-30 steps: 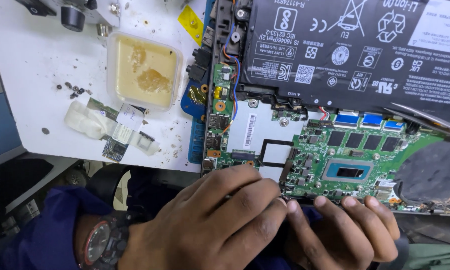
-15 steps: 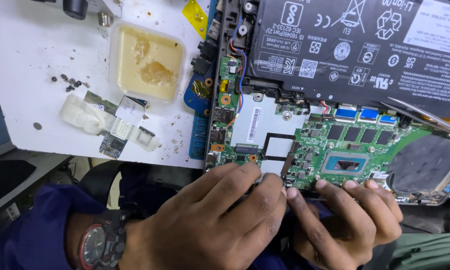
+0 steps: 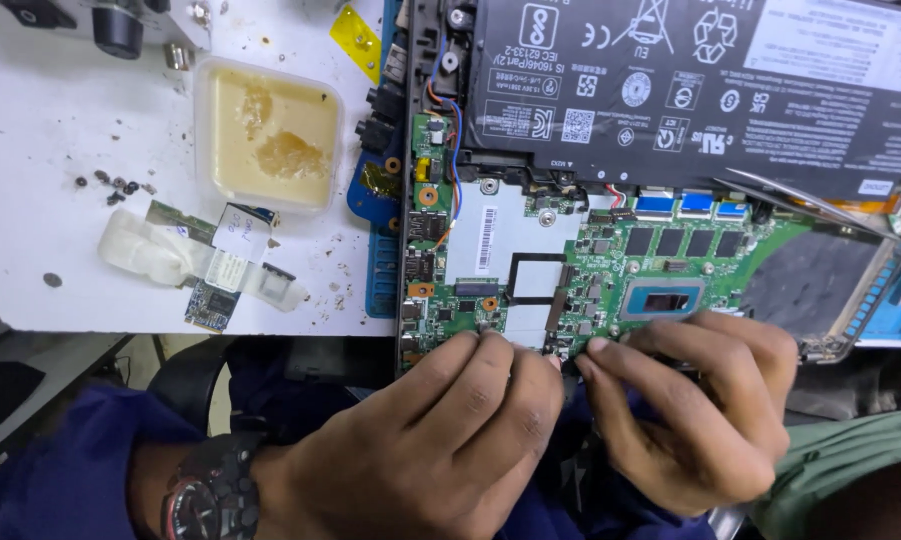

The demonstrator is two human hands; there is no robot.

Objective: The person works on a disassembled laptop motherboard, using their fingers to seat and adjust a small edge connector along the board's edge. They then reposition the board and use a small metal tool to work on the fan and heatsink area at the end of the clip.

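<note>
Both hands have barely shifted over the last second: the left hand [image 3: 440, 440] and right hand [image 3: 695, 410] stay pressed together at the near edge of the green motherboard [image 3: 590, 280], which sits in the opened laptop beneath the black battery [image 3: 690, 80]. Their fingers [image 3: 610, 365] pinch something small and dark there; exactly what, I cannot tell. The fiddly work is evidently still going on.

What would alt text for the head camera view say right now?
Left hand and right hand meet fingertip to fingertip at the near edge of a green laptop motherboard, below a black battery. On the white table to the left sits a shallow tub of yellowish paste.
</note>
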